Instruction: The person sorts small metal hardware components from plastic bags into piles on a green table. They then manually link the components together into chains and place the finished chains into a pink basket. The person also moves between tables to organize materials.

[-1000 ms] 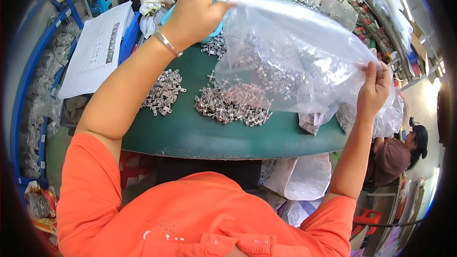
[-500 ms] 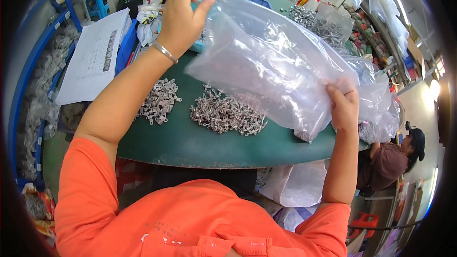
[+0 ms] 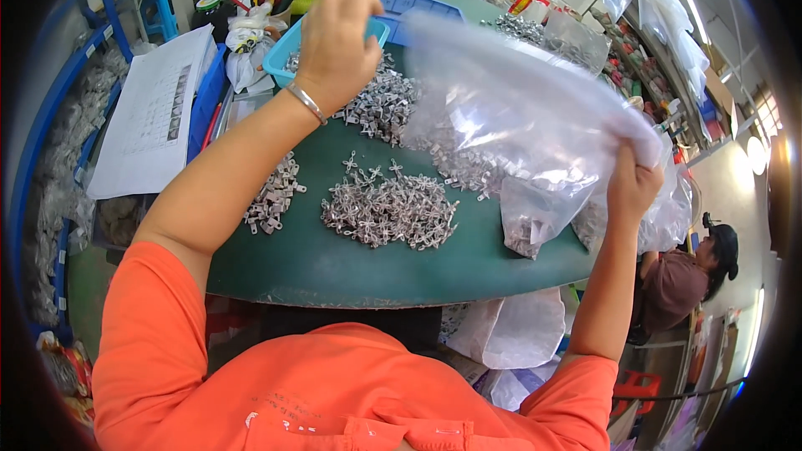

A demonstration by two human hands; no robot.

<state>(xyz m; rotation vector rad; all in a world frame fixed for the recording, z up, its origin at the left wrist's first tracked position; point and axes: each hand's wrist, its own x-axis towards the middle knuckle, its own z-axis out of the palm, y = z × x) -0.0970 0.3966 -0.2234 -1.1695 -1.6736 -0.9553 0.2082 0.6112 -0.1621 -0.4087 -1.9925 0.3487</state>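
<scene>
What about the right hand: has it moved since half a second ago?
Yes, the right hand has moved right, farther from the pile of cross-shaped metal parts.

Two hands (image 3: 338, 50) (image 3: 632, 184), one held bag (image 3: 522, 113), one bracelet (image 3: 307, 104).

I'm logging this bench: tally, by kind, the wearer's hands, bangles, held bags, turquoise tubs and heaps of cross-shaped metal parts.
Left hand and right hand: 2
Silver bangle: 1
Held clear plastic bag: 1
Turquoise tub: 1
Heap of cross-shaped metal parts: 1
Total: 6
</scene>
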